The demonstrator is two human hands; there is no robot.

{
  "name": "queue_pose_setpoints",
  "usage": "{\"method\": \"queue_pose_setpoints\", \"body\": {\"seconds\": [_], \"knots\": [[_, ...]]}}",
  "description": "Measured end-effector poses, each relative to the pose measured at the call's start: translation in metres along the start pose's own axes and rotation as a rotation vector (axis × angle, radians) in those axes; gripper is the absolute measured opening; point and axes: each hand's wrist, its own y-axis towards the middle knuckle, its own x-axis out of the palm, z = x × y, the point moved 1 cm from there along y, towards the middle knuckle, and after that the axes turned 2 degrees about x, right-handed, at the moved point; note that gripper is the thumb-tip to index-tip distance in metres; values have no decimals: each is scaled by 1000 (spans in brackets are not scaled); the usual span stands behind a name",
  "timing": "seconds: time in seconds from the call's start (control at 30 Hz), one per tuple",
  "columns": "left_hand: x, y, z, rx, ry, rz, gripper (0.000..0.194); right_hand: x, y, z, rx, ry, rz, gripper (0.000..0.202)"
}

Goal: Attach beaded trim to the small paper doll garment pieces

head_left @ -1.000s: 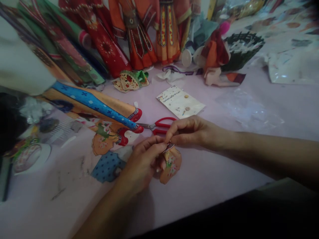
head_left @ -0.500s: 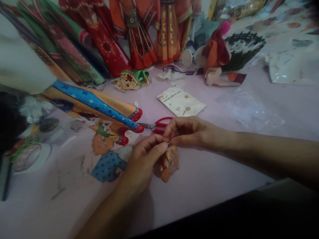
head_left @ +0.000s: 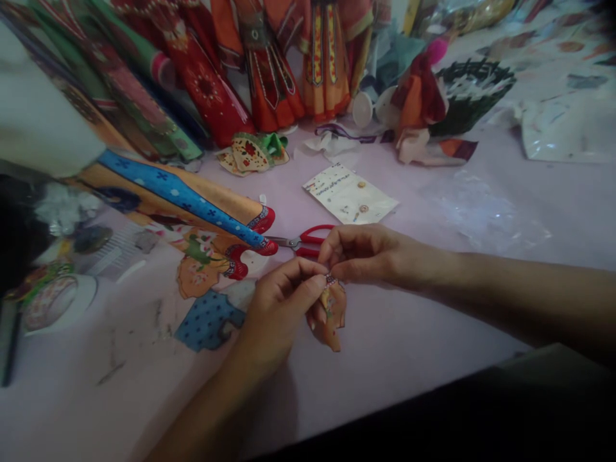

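Near the middle of the head view, a small orange patterned cloth piece (head_left: 334,308) hangs from between my hands, its top edge beaded or trimmed. My left hand (head_left: 283,301) pinches that top edge between thumb and fingers. Close against it on the right, my right hand (head_left: 360,256) has its thumb and fingertips pressed together at the same edge; anything finer between them is too small to make out. Just behind my hands lie red-handled scissors (head_left: 308,240), partly covered by my right hand. A white card (head_left: 344,196) with small round gold pieces rests beyond them.
Dressed dolls (head_left: 274,83) stand along the back. An orange and blue garment (head_left: 183,192) reaches in from the left. Blue dotted cloth (head_left: 206,321) and a tape roll (head_left: 60,305) lie left. Back right are a dark basket (head_left: 469,96) and clear plastic (head_left: 481,205).
The lower end of the orange cloth piece has swung slightly right and turned. My hands have stayed nearly in place, still pinching.
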Motion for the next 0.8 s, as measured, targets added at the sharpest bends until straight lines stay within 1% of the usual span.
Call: {"method": "queue_pose_setpoints", "body": {"seconds": [0.37,0.63,0.8], "knots": [[0,1,-1,-3,19,-13,5,1,-1,-2,-1,-1,7,7],[0,0,-2,16,3,-7,4,3,-1,-3,14,-21,14,12],[0,1,-2,15,9,-7,5,3,-3,-5,33,-21,71,9]]}}
